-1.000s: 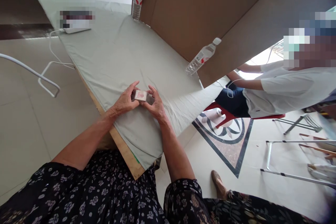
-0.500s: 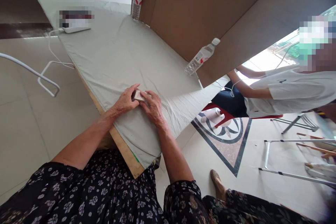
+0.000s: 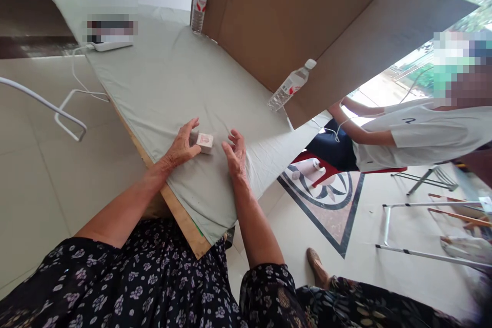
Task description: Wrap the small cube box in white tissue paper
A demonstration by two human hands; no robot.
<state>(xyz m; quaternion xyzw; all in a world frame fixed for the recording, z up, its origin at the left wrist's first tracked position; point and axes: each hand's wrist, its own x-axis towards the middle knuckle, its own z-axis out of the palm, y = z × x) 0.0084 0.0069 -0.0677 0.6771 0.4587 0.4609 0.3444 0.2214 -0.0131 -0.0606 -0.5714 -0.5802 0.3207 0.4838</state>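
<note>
A small whitish box with a reddish print on top [image 3: 205, 142] rests on the pale cloth of the table [image 3: 161, 87]; what it contains cannot be seen. Close at its left side is my left hand [image 3: 183, 143], thumb and fingers apart and curved toward the box. My right hand [image 3: 236, 158] is raised a little way off to the right, fingers spread, with bare cloth showing between it and the box. Neither hand holds anything.
A brown cardboard panel [image 3: 292, 25] stands across the table. One water bottle [image 3: 199, 5] is upright beside it, another bottle [image 3: 292, 86] appears tilted. A white device [image 3: 112, 43] with a cable lies far left. A person in a white shirt [image 3: 430, 130] sits behind the panel.
Both hands have let go of the small box. My right hand has moved away to the right, and my left hand has opened beside the box, which now shows fully on the cloth.
</note>
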